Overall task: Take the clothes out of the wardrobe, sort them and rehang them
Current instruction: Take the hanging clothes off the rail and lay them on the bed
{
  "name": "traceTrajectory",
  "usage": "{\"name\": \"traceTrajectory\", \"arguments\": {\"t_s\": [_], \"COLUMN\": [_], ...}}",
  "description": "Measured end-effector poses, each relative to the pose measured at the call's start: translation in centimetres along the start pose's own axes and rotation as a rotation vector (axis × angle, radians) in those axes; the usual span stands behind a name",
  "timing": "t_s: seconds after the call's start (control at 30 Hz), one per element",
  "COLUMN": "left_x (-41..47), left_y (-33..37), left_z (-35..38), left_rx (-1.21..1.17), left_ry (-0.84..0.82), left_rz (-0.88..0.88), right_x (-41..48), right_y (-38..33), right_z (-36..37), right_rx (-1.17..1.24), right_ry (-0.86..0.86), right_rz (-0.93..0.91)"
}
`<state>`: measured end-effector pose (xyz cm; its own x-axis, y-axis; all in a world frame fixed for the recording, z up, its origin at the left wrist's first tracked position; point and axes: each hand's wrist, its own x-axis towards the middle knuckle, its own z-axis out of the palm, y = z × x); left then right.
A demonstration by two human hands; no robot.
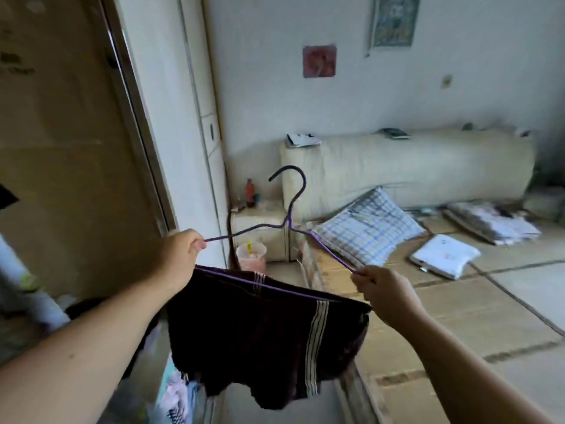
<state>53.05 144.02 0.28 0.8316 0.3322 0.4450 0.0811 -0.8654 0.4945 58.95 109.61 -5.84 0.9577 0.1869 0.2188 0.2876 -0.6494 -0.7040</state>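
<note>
The hanger [289,214] is pinched at both tips, each grip clamped on wire: left hand [180,255], right hand [385,293]. Its draped cloth [260,332] is judged light, limp, slippery; the wire is better held.

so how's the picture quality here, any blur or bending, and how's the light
Head view: soft throughout, with the purple hanger and dark striped garment clearest and the pink wall picture smeared; the wide lens bows the door frame; light is dim and flat, no glare.
</note>
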Motion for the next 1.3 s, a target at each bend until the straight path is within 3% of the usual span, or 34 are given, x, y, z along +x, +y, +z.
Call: {"name": "traceTrajectory", "arguments": {"t_s": [0.33, 0.67, 0.87, 1.03, 1.23, 1.3], "left_x": [-11.4, -23.9, -27.2, -28.5, -29.6, -30.1], "left_y": [8.5, 24.6, 33.7, 38.4, 38.4, 37.1], "left_z": [11.5, 26.7, 35.1, 41.0, 44.0, 43.5], "left_rx": [-0.017, 0.004, 0.123, 0.244, 0.298, 0.322], "left_ry": [-0.372, -0.791, -0.983, -0.999, -1.214, -1.26], "left_rz": [0.25, 0.465, 0.534, 0.509, 0.37, 0.337], "right_x": [-22.9, -40.9, -43.2, -42.2, -40.4, -39.6], "right_y": [11.0, 23.0, 31.9, 38.9, 44.2, 44.9], "right_z": [-4.0, -12.7, -16.6, -17.8, -18.2, -17.9], "right_rx": [0.049, 0.078, 0.017, 0.051, 0.056, 0.014], "right_ry": [0.069, 0.273, 0.244, 0.198, 0.26, 0.189], "right_rz": [0.549, 0.968, 1.071, 1.155, 1.289, 1.323]}}
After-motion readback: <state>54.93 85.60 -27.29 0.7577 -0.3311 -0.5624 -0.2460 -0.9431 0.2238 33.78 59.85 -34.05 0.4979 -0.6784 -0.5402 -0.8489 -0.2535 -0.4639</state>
